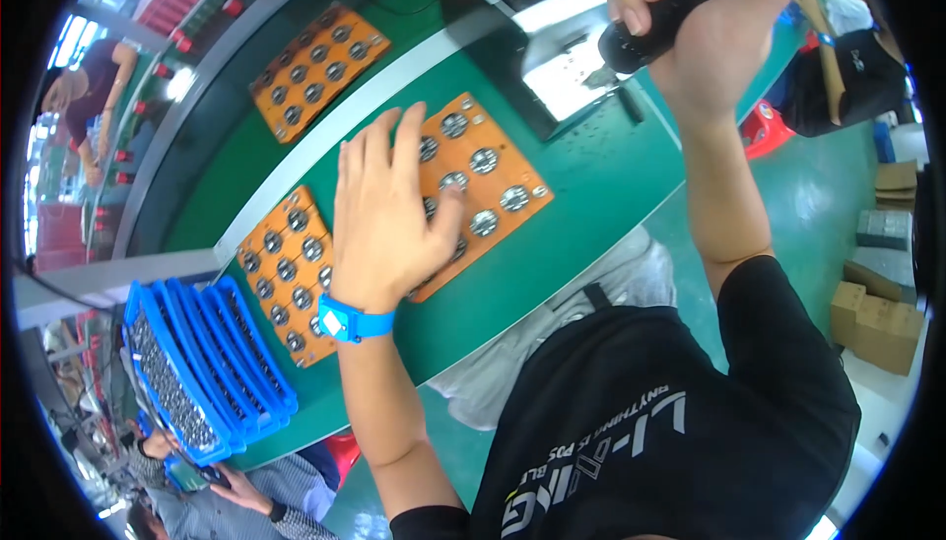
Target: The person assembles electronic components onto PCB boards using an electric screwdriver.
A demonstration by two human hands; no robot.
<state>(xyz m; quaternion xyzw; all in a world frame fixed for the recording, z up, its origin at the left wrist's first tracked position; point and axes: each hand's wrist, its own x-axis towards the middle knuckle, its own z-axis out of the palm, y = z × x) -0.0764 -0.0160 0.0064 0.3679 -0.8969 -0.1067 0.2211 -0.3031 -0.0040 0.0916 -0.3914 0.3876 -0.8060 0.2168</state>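
Observation:
My right hand (724,57) is wrapped round a black electric screwdriver (682,6). The tool's tip points down at the bright metal front of a screw feeder box (481,39); whether the two touch is hard to tell. My left hand (386,215), with a blue wrist strap (357,323), lies flat with fingers stretched over the left side of an orange fixture plate (503,203). Round silver metal parts (484,161) sit in the plate's holes, and my hand hides some of them. Left of that hand rests a second orange plate (279,266) with similar parts.
A third orange plate (317,69) lies beyond the pale rail. Blue bins (202,368) of small metal pieces stand at the left. Small dark screws (601,131) are scattered near the feeder. Other people work at the left, lower left and upper right; cardboard boxes (877,328) stand right.

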